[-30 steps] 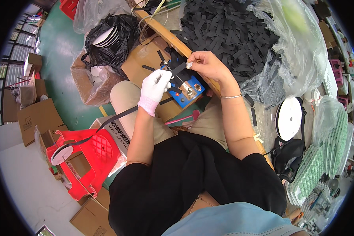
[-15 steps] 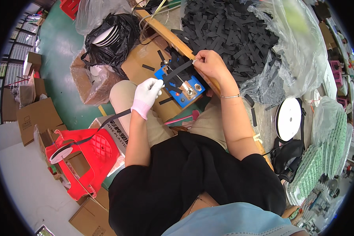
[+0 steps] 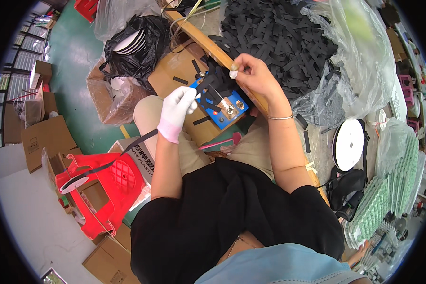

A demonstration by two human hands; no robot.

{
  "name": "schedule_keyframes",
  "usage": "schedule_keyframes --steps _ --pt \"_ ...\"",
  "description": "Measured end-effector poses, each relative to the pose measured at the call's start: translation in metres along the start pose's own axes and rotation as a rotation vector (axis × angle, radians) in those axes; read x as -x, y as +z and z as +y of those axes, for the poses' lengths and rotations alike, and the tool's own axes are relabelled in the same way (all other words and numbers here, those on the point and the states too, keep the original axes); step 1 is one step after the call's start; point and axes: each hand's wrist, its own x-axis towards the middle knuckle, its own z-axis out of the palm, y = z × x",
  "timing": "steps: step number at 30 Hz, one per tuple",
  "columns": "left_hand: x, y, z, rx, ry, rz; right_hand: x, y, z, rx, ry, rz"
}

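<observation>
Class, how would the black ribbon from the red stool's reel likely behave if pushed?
The ribbon is probably floppy, since it curves from reel toward left hand. Its thin, narrow band suggests lightness; pushing would likely buckle it.

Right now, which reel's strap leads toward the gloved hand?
The white reel at the red stool; only its black strap stretches toward the left hand.

Left hand [image 3: 176, 111]: gloved, positioned left of the blue device [image 3: 233, 118]; fingers [image 3: 189, 96] closed in a pinch. Right hand [image 3: 255, 75]: bare, positioned beyond and right of the device; fingers curled inward. Forearms [image 3: 288, 146] extend forward.
</observation>
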Motion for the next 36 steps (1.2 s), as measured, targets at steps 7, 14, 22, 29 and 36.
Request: schedule_keyframes --steps 7,14,22,29,36 --pt "-0.012 0.018 -0.004 -0.101 -0.021 0.016 0.005 -0.001 -0.027 -0.253 0.278 -0.23" --pt "-0.009 0.015 -0.011 -0.213 -0.058 -0.005 0.002 -0.003 -0.005 -0.039 0.188 -0.151" --pt "-0.001 -0.011 -0.025 -0.31 -0.124 0.001 0.0 -0.004 -0.007 0.364 0.252 -0.008" --pt "-0.009 -0.007 -0.034 -0.353 -0.144 0.0 0.001 -0.002 -0.004 0.389 0.225 0.027" --pt "-0.011 -0.007 -0.034 -0.469 -0.142 0.069 0.002 -0.001 -0.007 0.424 0.213 0.019"
